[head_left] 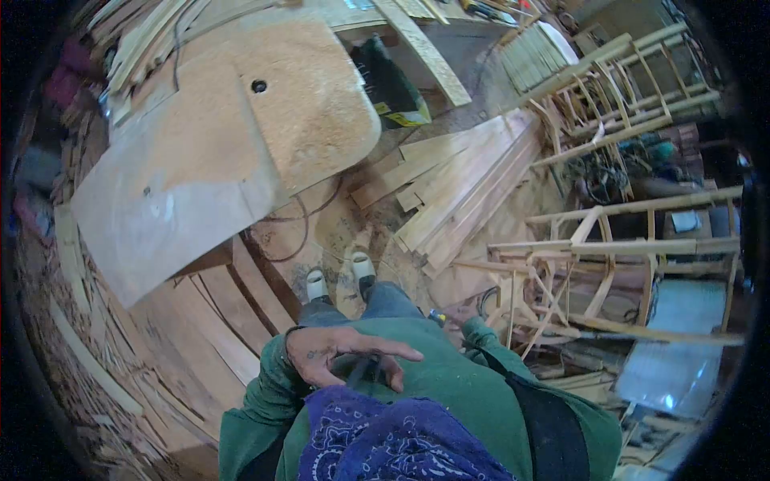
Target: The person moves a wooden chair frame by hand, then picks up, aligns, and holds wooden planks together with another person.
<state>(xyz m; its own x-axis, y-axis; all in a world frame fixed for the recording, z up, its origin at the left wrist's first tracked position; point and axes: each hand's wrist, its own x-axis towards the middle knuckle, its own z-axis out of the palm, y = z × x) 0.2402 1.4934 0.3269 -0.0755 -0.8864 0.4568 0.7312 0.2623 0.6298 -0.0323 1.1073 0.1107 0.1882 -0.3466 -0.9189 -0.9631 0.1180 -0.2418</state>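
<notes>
My left hand (341, 353) is raised in front of my green shirt (449, 361), palm inward, with its fingers and thumb apart. A dark shape shows behind its fingers; I cannot make out what it is. My right hand (461, 313) is lower, at the right side of my body, dim and small in view. Its fingers look closed, and a small blue and yellow end (437, 317) sticks out beside it. A purple patterned cloth (393, 441) hangs below my chin.
Ahead on the left stands a dusty tabletop (313, 96) with a pale sheet (184, 208) across it. Long boards (473, 184) lie on the floor ahead. Wooden frames (609, 248) stand on the right. Planks (208, 321) and offcuts cover the left side. A cable (305, 224) runs near my feet.
</notes>
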